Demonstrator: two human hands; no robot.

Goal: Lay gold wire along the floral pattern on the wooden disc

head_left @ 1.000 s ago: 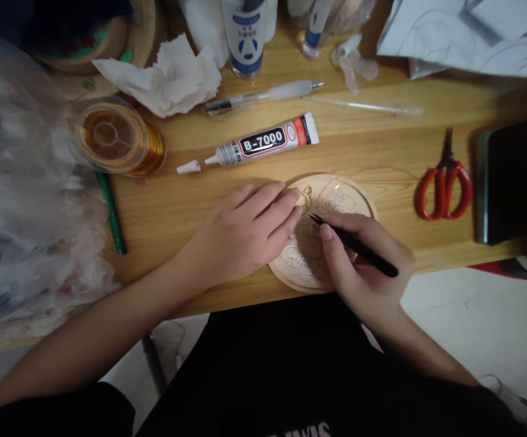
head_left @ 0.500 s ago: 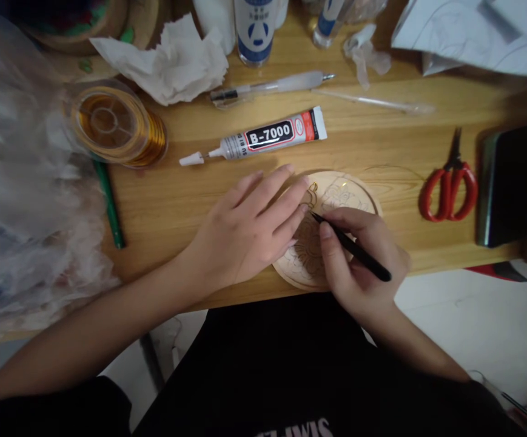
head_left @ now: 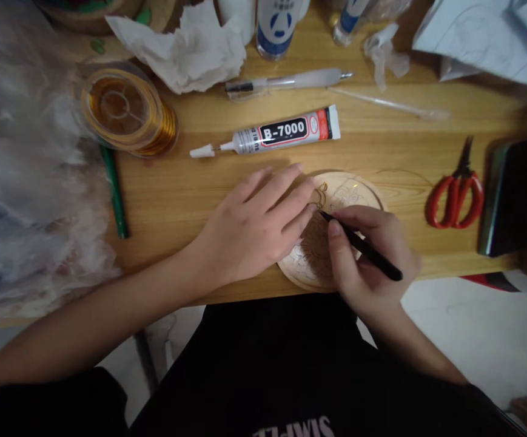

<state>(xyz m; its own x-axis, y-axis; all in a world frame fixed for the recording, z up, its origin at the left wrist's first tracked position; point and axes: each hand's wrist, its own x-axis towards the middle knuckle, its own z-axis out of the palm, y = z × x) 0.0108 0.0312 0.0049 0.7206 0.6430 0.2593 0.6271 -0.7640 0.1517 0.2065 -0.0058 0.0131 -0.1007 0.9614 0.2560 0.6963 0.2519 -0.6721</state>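
A round wooden disc (head_left: pixel 372 191) with drawn line patterns lies near the table's front edge. Gold wire outlines (head_left: pixel 321 193) sit on its upper part. My left hand (head_left: pixel 263 224) lies over the disc's left side, palm down, fingers spread and holding nothing. Pinched in my right hand (head_left: pixel 372 255) are black tweezers (head_left: pixel 372 252), their tip on the disc beside my left fingertips. My hands hide parts of the disc.
Behind the hands lie a B-7000 glue tube (head_left: pixel 285 130), a pen (head_left: pixel 295 79) and crumpled tissue (head_left: pixel 190 48). A gold wire spool (head_left: pixel 129 109), green pen (head_left: pixel 114 194) and plastic wrap (head_left: pixel 40 182) are left; red-handled scissors (head_left: pixel 455 197) and a dark phone (head_left: pixel 513 194) are right.
The camera view has shifted, so most table items appear farther right. Both hands keep nearly the same pose over the disc, the tweezers still in my right hand.
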